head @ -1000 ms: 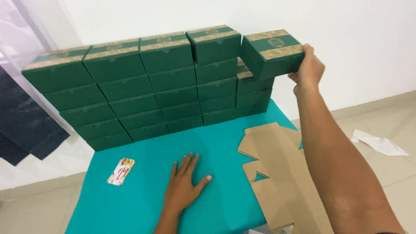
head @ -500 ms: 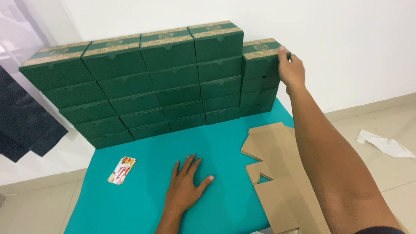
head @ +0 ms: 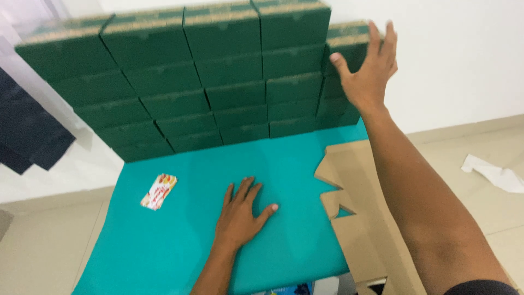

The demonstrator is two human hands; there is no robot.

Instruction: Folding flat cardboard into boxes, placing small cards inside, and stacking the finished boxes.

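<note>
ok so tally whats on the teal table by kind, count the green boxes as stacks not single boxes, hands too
green box stacks: 5
brown flat cardboard pile: 1
small red and white packet: 1
hands: 2, left hand flat on the table, right hand open against the rightmost stack
total: 9

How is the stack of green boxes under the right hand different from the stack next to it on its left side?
The rightmost stack is lower: its top box sits below the top box of the neighbouring stack. The right hand is open at the rightmost stack's top box; no hand is on the neighbouring stack. The left hand lies flat on the teal table, away from both. Both stacks hold like dark green boxes with tan top edges.
</note>
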